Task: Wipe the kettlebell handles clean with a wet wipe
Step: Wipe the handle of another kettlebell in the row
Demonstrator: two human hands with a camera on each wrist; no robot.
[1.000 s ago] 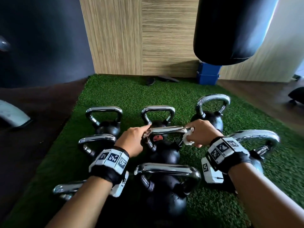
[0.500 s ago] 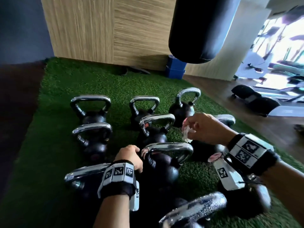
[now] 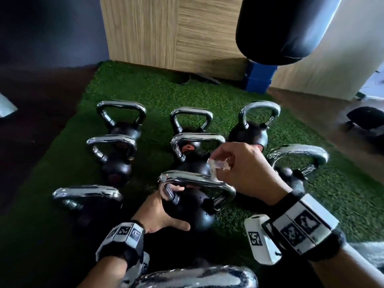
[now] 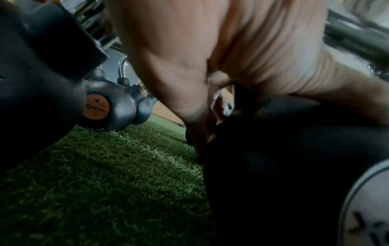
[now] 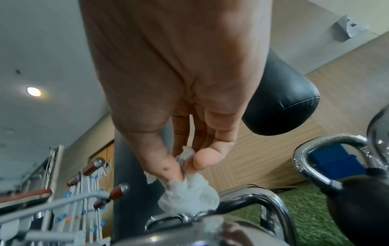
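Crumpled white wet wipe, pinched between thumb and fingers of the right hand, just above the right part of a chrome handle. In the right wrist view, wipe bunched at the fingertips, at or just over the bar; contact not clear. Handle part of a black kettlebell upright on green turf, middle column, second from the near edge. Left hand cupped around the ball's left side, fingers curled through the handle's left corner, thumb along the front. Other kettlebells in rows all around. Behind, a black punching bag, a blue block, a wood-panelled wall.
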